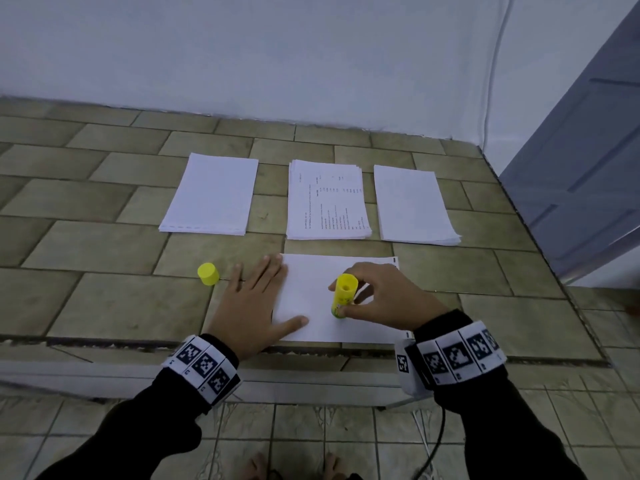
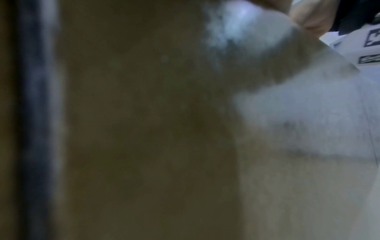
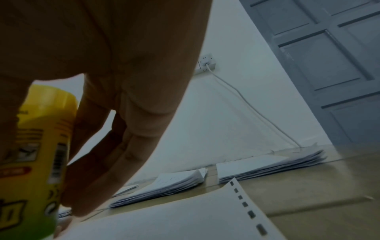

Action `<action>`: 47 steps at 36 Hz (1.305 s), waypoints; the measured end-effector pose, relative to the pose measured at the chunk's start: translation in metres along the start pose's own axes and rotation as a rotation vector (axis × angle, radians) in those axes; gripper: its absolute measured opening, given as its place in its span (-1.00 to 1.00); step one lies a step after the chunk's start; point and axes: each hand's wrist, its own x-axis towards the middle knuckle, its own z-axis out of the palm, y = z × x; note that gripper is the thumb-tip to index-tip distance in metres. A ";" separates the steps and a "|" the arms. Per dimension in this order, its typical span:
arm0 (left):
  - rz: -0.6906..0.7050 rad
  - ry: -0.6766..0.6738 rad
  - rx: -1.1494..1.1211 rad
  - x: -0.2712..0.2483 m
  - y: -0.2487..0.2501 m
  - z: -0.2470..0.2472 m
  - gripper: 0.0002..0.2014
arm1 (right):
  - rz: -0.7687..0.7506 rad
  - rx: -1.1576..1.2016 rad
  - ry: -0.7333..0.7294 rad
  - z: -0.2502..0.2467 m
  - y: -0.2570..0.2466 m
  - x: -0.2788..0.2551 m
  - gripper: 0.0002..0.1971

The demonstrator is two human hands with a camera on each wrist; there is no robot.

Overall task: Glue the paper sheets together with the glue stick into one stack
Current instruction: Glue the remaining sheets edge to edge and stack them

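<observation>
A single white sheet (image 1: 311, 299) lies on the tiled ledge near its front edge. My left hand (image 1: 256, 303) lies flat with straight fingers on the sheet's left edge, thumb on the paper. My right hand (image 1: 377, 299) grips the yellow glue stick (image 1: 343, 296), which stands tip down on the sheet. In the right wrist view the glue stick (image 3: 39, 154) fills the left side with my fingers (image 3: 98, 162) curled round it above the sheet (image 3: 185, 219). The glue tip is hidden. The yellow cap (image 1: 208, 274) sits left of my left hand. The left wrist view is a dark blur.
Three paper stacks lie side by side farther back: a blank one at the left (image 1: 211, 195), a printed one in the middle (image 1: 327, 200), another at the right (image 1: 414, 206). A white wall runs behind, with a grey door (image 1: 588, 161) and a white cable (image 3: 246, 105) at the right.
</observation>
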 end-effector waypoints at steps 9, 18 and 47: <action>-0.009 -0.006 -0.009 0.001 -0.001 0.001 0.14 | 0.087 -0.026 0.088 -0.021 0.007 0.040 -0.91; -0.003 0.005 -0.015 -0.001 0.000 0.001 0.14 | 0.140 -0.026 0.147 -0.033 0.015 0.034 -0.94; -0.002 -0.004 -0.019 -0.001 0.000 -0.001 0.15 | 0.237 -0.026 0.158 -0.067 0.044 -0.001 -0.86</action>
